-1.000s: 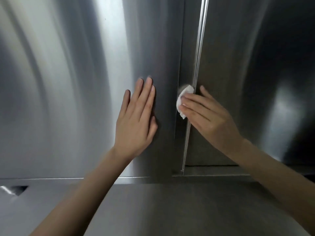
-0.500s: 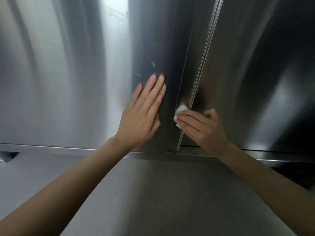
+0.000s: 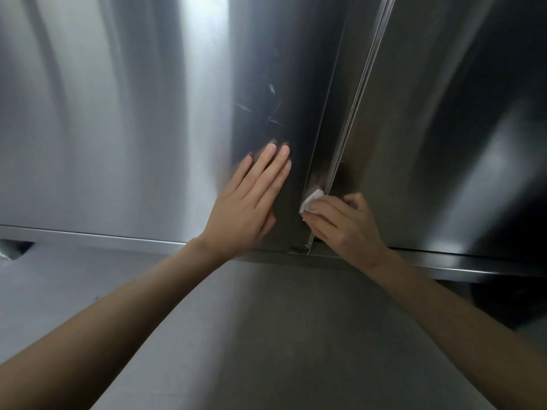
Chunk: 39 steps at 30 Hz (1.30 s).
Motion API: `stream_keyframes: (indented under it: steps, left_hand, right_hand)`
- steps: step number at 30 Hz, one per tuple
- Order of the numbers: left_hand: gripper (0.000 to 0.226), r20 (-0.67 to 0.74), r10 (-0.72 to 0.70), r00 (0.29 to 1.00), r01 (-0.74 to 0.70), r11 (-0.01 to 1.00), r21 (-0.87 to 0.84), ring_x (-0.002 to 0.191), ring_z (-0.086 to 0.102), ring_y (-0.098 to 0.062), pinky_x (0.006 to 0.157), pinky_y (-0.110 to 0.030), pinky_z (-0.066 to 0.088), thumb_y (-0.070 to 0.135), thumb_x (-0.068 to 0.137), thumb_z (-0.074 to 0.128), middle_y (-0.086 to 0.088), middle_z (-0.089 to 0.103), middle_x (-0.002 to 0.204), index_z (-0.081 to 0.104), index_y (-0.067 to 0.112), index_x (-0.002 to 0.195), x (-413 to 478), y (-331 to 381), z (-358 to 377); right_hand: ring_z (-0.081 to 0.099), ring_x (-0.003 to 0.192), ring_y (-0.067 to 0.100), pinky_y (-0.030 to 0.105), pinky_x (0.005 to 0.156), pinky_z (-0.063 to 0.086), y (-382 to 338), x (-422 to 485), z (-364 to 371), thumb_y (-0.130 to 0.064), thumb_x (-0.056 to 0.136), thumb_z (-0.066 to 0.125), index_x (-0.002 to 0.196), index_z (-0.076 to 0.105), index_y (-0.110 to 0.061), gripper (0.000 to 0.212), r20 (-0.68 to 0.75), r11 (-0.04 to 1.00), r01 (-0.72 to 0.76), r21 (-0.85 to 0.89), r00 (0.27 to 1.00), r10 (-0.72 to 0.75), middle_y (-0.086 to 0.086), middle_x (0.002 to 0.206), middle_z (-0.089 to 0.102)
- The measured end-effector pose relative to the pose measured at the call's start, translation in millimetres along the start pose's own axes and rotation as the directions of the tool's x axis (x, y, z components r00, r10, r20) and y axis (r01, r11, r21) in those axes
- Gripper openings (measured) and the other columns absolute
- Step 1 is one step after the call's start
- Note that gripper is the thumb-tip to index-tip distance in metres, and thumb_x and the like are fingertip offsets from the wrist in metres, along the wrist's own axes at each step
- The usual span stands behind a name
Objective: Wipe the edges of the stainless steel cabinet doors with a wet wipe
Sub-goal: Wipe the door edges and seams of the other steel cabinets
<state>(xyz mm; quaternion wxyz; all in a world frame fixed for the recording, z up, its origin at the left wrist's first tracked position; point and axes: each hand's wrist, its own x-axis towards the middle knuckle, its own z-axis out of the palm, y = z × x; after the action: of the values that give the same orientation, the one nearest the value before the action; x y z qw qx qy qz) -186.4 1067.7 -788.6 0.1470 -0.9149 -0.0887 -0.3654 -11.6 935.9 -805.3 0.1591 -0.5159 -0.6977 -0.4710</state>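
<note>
Two stainless steel cabinet doors fill the upper view, the left door (image 3: 133,128) and the right door (image 3: 444,128), meeting at a vertical edge strip (image 3: 359,93). My left hand (image 3: 248,202) lies flat with straight fingers on the left door, beside the seam. My right hand (image 3: 346,224) pinches a small white wet wipe (image 3: 310,201) and holds it against the door edge, near the bottom of the seam. Most of the wipe is hidden under my fingers.
A steel rail (image 3: 88,236) runs along the bottom of the doors. Below it a flat steel panel (image 3: 266,335) slopes toward me. A dark cut-out (image 3: 16,250) sits at the far left, and a dark gap (image 3: 503,297) opens under the right door.
My right hand has slid the wipe down the door edge toward the bottom rail. My left hand has stayed flat on the left door. The camera has tilted upward.
</note>
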Motion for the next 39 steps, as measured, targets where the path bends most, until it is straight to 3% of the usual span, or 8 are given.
stream_keyframes:
  steps: [5, 9, 14, 22, 26, 32, 36, 39]
  left_hand:
    - [0.06, 0.01, -0.001, 1.0, 0.001, 1.0, -0.002, 0.143, 0.027, -0.037, 0.116, -0.05, 0.025, 0.014, 0.088, 0.039, -0.02, 0.031, 0.153, 0.028, 0.0, 0.146, 0, 1, -2]
    - [0.061, 0.016, 0.006, 1.0, -0.006, 1.0, -0.003, 0.144, 0.026, -0.036, 0.117, -0.049, 0.025, 0.013, 0.088, 0.04, -0.019, 0.03, 0.154, 0.03, 0.0, 0.146, 0, -2, -3]
    - [0.061, 0.017, -0.004, 1.0, 0.004, 1.0, -0.023, 0.144, 0.024, -0.036, 0.118, -0.05, 0.024, 0.012, 0.088, 0.039, -0.02, 0.029, 0.154, 0.029, -0.001, 0.147, -1, -2, 0]
    - [0.06, 0.021, 0.004, 1.0, -0.003, 1.0, -0.015, 0.143, 0.029, -0.036, 0.116, -0.05, 0.028, 0.013, 0.087, 0.038, -0.019, 0.033, 0.153, 0.031, 0.001, 0.146, 0, -3, -5]
    - [0.071, 0.014, 0.012, 1.0, -0.012, 1.0, -0.006, 0.142, 0.029, -0.034, 0.116, -0.049, 0.025, 0.008, 0.081, 0.058, -0.018, 0.034, 0.152, 0.029, 0.002, 0.145, 0, -3, -4]
    - [0.073, 0.003, 0.014, 1.0, -0.014, 1.0, 0.018, 0.143, 0.026, -0.033, 0.116, -0.049, 0.021, 0.012, 0.079, 0.057, -0.018, 0.032, 0.153, 0.029, 0.001, 0.146, 0, -4, -2]
    - [0.067, 0.025, -0.002, 1.0, 0.001, 1.0, 0.013, 0.144, 0.023, -0.032, 0.117, -0.047, 0.02, 0.013, 0.084, 0.044, -0.015, 0.024, 0.155, 0.025, 0.003, 0.147, -1, -3, -2]
    - [0.072, 0.021, 0.007, 1.0, -0.008, 1.0, 0.011, 0.145, 0.023, -0.032, 0.119, -0.046, 0.021, 0.009, 0.08, 0.054, -0.016, 0.027, 0.155, 0.026, 0.003, 0.147, -2, -6, -1]
  right_hand:
    - [0.067, 0.079, 0.017, 0.031, 0.065, 0.035, -18, -17, 7, -0.009, 0.088, 0.064, 0.079, 0.074, -0.011, 0.014, 0.105, 0.998, 0.055, 0.022, 0.993, -0.057, 0.001, 0.089, 0.071]
    - [0.065, 0.072, 0.017, 0.032, 0.061, 0.036, -13, -8, 4, -0.01, 0.089, 0.064, 0.076, 0.073, -0.011, 0.016, 0.073, 0.998, 0.059, 0.025, 0.995, -0.06, 0.0, 0.085, 0.071]
    - [0.066, 0.08, 0.018, 0.032, 0.06, 0.034, -14, -15, 8, -0.009, 0.091, 0.059, 0.081, 0.073, -0.009, 0.017, 0.082, 0.998, 0.033, 0.054, 0.996, -0.037, 0.002, 0.091, 0.071]
    - [0.065, 0.073, 0.016, 0.028, 0.063, 0.033, -41, -37, 25, -0.008, 0.076, 0.077, 0.073, 0.073, -0.012, 0.007, 0.225, 0.995, 0.002, 0.101, 0.974, -0.025, 0.0, 0.081, 0.07]
    - [0.064, 0.071, 0.02, 0.03, 0.062, 0.041, -37, -17, 4, -0.008, 0.082, 0.071, 0.078, 0.073, -0.006, 0.005, 0.088, 0.938, -0.264, 0.225, 0.964, 0.25, 0.004, 0.084, 0.071]
    - [0.065, 0.088, 0.023, 0.031, 0.082, 0.053, -32, 35, -9, 0.0, 0.081, 0.071, 0.091, 0.071, 0.002, 0.01, -0.156, 0.744, -0.535, 0.4, 0.76, 0.631, 0.013, 0.094, 0.069]
    - [0.068, 0.084, 0.024, 0.034, 0.077, 0.056, -52, 19, 5, 0.0, 0.078, 0.074, 0.085, 0.072, 0.003, 0.008, -0.077, 0.72, -0.608, 0.334, 0.744, 0.664, 0.014, 0.092, 0.071]
    - [0.07, 0.076, 0.021, 0.032, 0.066, 0.058, -74, -9, 9, 0.0, 0.066, 0.084, 0.074, 0.072, -0.002, 0.014, 0.099, 0.752, -0.606, 0.259, 0.791, 0.604, 0.009, 0.086, 0.072]
